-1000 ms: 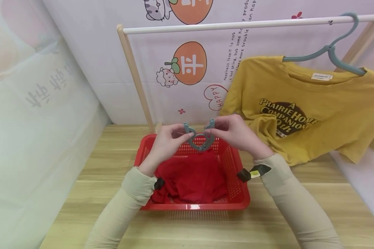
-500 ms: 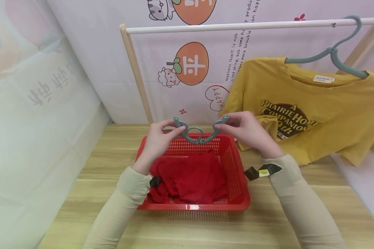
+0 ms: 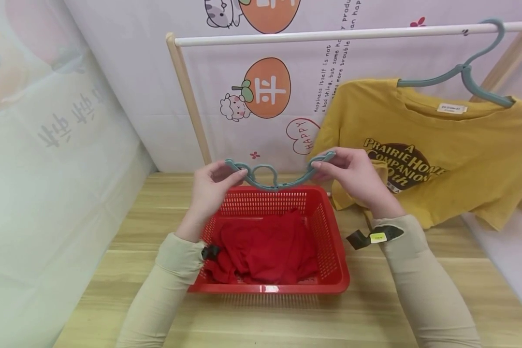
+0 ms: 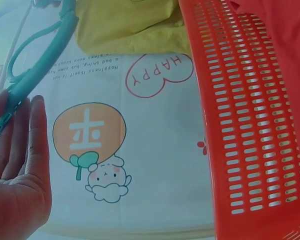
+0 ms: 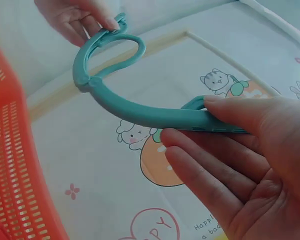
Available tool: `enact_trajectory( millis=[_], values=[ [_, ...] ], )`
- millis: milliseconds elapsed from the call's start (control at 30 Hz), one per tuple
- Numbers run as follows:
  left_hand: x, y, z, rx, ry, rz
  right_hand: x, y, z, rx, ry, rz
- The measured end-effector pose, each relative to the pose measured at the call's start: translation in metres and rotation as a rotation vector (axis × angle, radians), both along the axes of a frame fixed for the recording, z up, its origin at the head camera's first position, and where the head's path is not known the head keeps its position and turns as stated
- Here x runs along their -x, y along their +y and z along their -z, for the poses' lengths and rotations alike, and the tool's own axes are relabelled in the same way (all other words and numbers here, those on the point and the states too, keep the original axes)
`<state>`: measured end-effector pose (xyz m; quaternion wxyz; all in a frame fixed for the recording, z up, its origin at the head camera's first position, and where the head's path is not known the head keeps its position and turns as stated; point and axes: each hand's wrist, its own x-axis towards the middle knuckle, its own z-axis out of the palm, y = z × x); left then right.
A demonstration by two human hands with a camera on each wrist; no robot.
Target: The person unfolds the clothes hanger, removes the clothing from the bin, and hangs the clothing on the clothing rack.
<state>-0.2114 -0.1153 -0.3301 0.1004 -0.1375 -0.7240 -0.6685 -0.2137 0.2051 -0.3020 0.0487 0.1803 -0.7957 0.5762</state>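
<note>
A teal folding clothes hanger (image 3: 275, 186) is held by both hands above the far rim of a red basket (image 3: 269, 289). My left hand (image 3: 210, 189) pinches one arm end between thumb and fingers. The other end is pinched by my right hand (image 3: 355, 175). The arms spread wide in a shallow curve, and the hook lies folded over beside the centre joint. In the right wrist view, the hanger (image 5: 140, 112) runs from my right thumb across to the left hand (image 5: 85, 20). Crumpled red cloth (image 3: 265, 246) lies in the basket.
Behind the basket stands a rack with a white rod (image 3: 296, 36) and wooden posts (image 3: 189, 99). A yellow T-shirt (image 3: 356, 111) hangs at its right on another teal hanger (image 3: 435, 81). The wooden tabletop (image 3: 126, 232) lies under the basket, with a printed backdrop behind.
Both hands have moved apart and slightly up, the left one leftward and the right one rightward. Between them the hanger's arms have unfolded from a tight U into a wide shallow curve.
</note>
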Motion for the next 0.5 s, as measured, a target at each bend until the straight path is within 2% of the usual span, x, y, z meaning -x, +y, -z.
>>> enact_trajectory(
  millis=[233, 500],
  values=[
    [0.001, -0.009, -0.003, -0.052, -0.022, -0.001, 0.000, 0.004, 0.001, 0.155, -0.015, 0.022],
    [0.003, -0.012, 0.000, -0.092, -0.051, 0.008, 0.000, 0.005, 0.003, 0.324, -0.049, 0.028]
  ],
)
